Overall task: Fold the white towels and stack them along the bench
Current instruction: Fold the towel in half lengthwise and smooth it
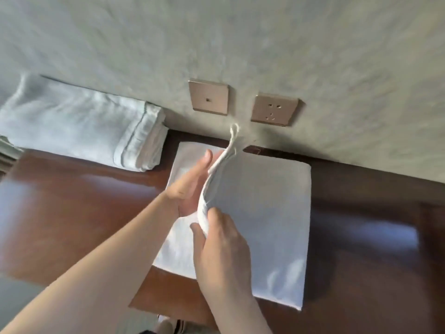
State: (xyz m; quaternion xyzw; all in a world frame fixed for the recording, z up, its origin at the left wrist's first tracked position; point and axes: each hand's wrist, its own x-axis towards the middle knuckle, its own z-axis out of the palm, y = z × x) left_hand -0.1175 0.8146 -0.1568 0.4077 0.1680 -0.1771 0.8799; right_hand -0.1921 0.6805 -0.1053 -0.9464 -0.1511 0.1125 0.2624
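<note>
Both hands at work on a half-made fold: my right hand [220, 239] pinches the lifted edge of the white towel [262, 208] between thumb and fingers, while my left hand [192, 179] lies flat with straight fingers, pressing the lower layer just under the raised flap. The towel sits on the dark wooden bench [361, 249], its far edge near the wall [289, 44], below the two wall plates.

From the head camera, the only view, the flap arcs upward and its far corner hangs loose in the air, close to the wall socket [274, 109]. As I judge it, that is where trouble lies: I hold the edge at one point only, so the free corner could sag or twist as the flap comes over, and the fold would land skewed with its edges out of line. Were my flat hand to lift early, the lower layer might drag along the polished wood and bunch.

By count: one towel in hand; one pile of folded towels [79, 126] lying against the wall to the left, its layers too blurred to number; a further stack just showing at the left edge; one blank plate [208, 96] beside one socket; two hands, one bench.
</note>
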